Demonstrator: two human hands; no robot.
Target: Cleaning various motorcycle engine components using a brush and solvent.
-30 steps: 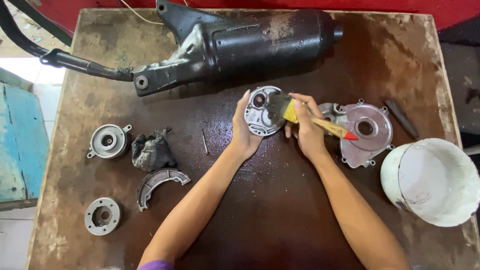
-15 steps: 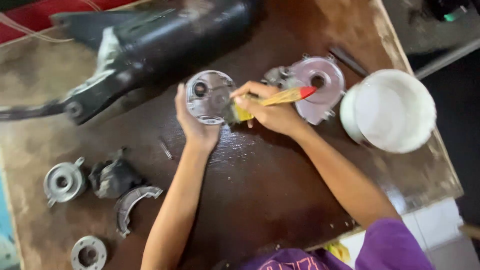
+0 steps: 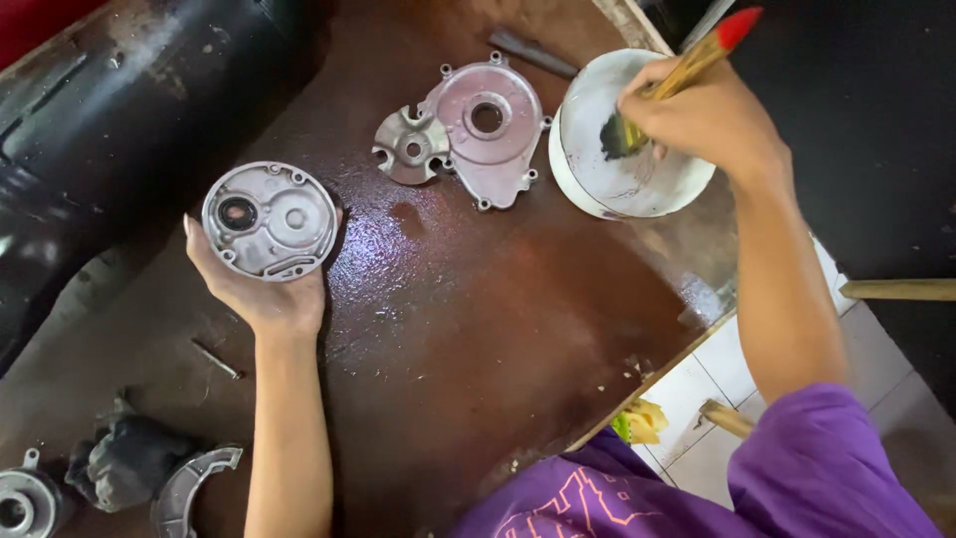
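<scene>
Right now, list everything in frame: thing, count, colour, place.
round cover plate: 1, silver, in left hand
paintbrush: 1, yellow handle with red tip, bristles in bowl
bowl: 1, white, table's right edge
large engine cover: 1, silver, centre top
small bracket plate: 1, silver, beside it
black cylinder: 1, top left
rag: 1, dark, bottom left
curved shoe: 1, grey, bottom left
table: 1, brown, wet
hands: left hand, right hand

Black exhaust muffler (image 3: 110,110) along the brown table (image 3: 478,329), two grey metal covers (image 3: 478,130) near its far edge, dark rag (image 3: 124,460), curved brake shoe (image 3: 189,486), round hub (image 3: 20,503)
</scene>
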